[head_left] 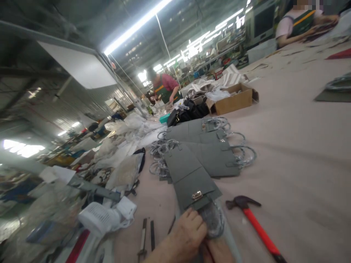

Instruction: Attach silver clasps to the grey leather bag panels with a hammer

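A grey bag panel (189, 175) with a metal clasp (196, 195) lies at a slant on the table. My left hand (189, 230) is closed at its near edge, fingers curled against the grey material. My right hand (219, 250) is low in the view, beside and partly behind the left; its fingers are hidden. A plastic-wrapped handle loop (216, 219) lies just right of the left hand. More grey bag panels (216, 157) with wrapped handles overlap beyond. A hammer (255, 223) with a red handle rests to the right of my hands.
Two narrow metal tools (152, 233) lie left of my hands, near a white device (100, 219) and plastic bags. Farther off are black bags (189, 111) and a cardboard box (233, 100). One co-worker (167, 87) leans over the far table; another (298, 25) works at upper right.
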`<state>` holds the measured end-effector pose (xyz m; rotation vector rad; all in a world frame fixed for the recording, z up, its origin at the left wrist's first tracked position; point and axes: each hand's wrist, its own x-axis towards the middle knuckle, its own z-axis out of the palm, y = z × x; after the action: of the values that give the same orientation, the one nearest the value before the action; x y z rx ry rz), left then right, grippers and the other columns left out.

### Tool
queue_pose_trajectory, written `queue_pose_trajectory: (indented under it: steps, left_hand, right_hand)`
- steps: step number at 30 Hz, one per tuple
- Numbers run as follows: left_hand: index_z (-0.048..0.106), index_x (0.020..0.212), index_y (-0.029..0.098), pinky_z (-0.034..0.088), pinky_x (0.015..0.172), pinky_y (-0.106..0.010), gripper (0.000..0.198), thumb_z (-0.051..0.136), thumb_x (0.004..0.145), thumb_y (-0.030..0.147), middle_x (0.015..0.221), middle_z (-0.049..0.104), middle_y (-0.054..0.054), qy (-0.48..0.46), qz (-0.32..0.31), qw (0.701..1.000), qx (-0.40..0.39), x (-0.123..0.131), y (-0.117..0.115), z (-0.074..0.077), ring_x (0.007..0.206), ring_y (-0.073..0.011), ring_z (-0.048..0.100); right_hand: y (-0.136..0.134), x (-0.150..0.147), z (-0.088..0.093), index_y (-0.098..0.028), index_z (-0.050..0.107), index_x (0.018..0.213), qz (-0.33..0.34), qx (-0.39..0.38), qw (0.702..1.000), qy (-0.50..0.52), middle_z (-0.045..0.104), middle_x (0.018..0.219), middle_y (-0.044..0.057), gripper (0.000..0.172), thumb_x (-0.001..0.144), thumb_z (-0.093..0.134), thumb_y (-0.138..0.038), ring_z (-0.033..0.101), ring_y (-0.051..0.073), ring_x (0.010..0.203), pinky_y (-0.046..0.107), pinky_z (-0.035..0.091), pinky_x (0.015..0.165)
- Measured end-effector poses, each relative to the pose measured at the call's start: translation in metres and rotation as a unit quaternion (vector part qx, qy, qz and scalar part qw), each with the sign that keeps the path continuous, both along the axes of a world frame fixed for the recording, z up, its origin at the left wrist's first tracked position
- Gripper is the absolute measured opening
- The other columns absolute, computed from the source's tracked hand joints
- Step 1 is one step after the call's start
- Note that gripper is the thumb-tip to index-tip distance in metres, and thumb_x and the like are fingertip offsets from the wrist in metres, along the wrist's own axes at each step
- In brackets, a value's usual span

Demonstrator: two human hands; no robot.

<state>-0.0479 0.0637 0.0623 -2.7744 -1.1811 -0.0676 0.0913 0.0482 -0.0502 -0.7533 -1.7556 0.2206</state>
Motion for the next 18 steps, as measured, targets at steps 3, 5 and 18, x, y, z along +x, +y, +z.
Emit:
queue_pose_trajectory:
  steps: [3, 5, 18]
  left_hand:
    - [0.055, 0.091, 0.016, 0.055, 0.091, -0.038, 0.009, 0.048, 0.091, 0.010, 0.087, 0.063, -0.006, -0.039, 0.027, 0.999, -0.015, -0.016, -0.060, -0.013, 0.087, -0.0218, 0.062]
    - [0.056, 0.093, 0.016, 0.054, 0.096, -0.040, 0.015, 0.043, 0.093, 0.008, 0.091, 0.064, -0.007, -0.063, 0.043, 0.997, -0.019, -0.017, -0.087, -0.020, 0.093, -0.0224, 0.063]
    - [0.060, 0.089, 0.014, 0.049, 0.107, -0.044, 0.023, 0.039, 0.097, 0.008, 0.089, 0.063, -0.008, -0.101, 0.009, 0.995, 0.007, -0.008, -0.155, -0.041, 0.103, -0.0223, 0.064]
  right_hand:
    - [-0.038, 0.030, 0.029, -0.021, 0.062, 0.099, 0.090, -0.062, 0.994, 0.002, 0.071, 0.083, 0.006, 0.026, 0.087, 0.045, -0.004, 0.069, 0.017, 0.073, 0.026, 0.057, 0.064]
    - [-0.063, 0.048, 0.037, -0.021, 0.063, 0.097, 0.108, -0.082, 0.991, 0.006, 0.070, 0.083, 0.005, 0.025, 0.087, 0.047, -0.004, 0.068, 0.017, 0.074, 0.027, 0.058, 0.064]
    - [-0.071, 0.090, 0.038, -0.018, 0.060, 0.121, -0.053, -0.118, 0.976, -0.177, 0.064, 0.122, 0.016, 0.029, 0.094, 0.054, -0.027, 0.062, 0.029, 0.110, 0.047, 0.052, 0.093]
